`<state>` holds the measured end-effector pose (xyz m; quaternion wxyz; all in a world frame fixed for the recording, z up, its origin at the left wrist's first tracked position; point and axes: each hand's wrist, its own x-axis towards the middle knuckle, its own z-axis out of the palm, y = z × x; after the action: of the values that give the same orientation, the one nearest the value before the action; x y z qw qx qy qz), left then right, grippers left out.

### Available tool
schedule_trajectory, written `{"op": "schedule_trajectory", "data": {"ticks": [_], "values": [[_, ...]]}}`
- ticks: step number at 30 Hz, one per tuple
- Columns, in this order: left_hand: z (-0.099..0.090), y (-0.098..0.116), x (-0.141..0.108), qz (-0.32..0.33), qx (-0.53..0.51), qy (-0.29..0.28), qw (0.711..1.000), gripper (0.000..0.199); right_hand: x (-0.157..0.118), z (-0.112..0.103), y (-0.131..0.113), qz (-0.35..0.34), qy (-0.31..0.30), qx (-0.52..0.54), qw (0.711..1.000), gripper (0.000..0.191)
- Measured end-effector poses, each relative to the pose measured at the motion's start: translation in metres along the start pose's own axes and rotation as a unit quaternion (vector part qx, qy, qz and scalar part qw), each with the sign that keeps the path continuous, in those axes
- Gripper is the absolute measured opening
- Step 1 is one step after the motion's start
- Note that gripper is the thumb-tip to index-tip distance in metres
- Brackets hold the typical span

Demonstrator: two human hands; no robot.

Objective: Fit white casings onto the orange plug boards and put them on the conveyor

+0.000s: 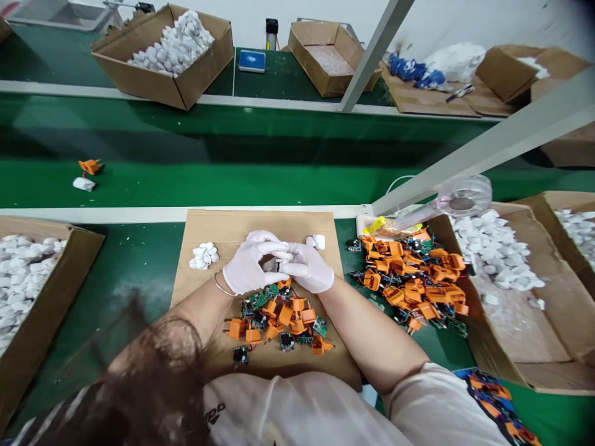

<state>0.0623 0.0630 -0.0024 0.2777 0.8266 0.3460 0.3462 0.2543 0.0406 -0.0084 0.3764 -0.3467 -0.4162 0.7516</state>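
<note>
My left hand (253, 265) and my right hand (307, 266), both in white gloves, meet over a cardboard sheet (199, 238). Their fingers close together round a small part that is mostly hidden; a dark and whitish bit of it shows between them. Just below the hands lies a pile of orange plug parts (286, 314) with green circuit boards. A small heap of white pieces (203, 255) sits on the sheet left of my left hand. More white pieces (316, 241) lie just beyond my right hand.
Orange plug parts with wires (413, 279) are heaped at the right, beside a box of white pieces (497, 248). Another box (69, 272) stands at the left. A slanting metal post (465, 155) crosses the right side. Boxes stand on the raised shelf (283, 74).
</note>
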Motion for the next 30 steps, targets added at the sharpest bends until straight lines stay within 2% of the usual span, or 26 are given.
{"op": "schedule_trajectory", "data": {"ticks": [5, 11, 14, 24, 30], "values": [[0.0010, 0.0013, 0.0010, -0.009, -0.006, -0.012, 1.000, 0.043, -0.0014, 0.0010, 0.0034, -0.021, 0.006, -0.013, 1.000, 0.030], [-0.0022, 0.0056, 0.0030, -0.017, -0.020, -0.025, 0.999, 0.030, -0.0012, 0.0000, 0.0006, -0.019, -0.045, 0.011, 0.999, 0.035], [-0.0025, 0.0070, 0.0035, -0.012, -0.028, -0.030, 0.999, 0.026, -0.0008, -0.0013, 0.0017, -0.016, -0.042, 0.014, 0.999, 0.034], [-0.0020, 0.0043, 0.0025, -0.018, -0.057, -0.042, 0.997, 0.031, -0.0031, -0.0051, 0.0034, 0.005, -0.033, 0.026, 0.999, 0.036], [-0.0022, 0.0062, 0.0025, -0.020, -0.047, -0.042, 0.998, 0.026, -0.0025, -0.0068, -0.0002, 0.002, -0.047, 0.031, 0.998, 0.039]]}}
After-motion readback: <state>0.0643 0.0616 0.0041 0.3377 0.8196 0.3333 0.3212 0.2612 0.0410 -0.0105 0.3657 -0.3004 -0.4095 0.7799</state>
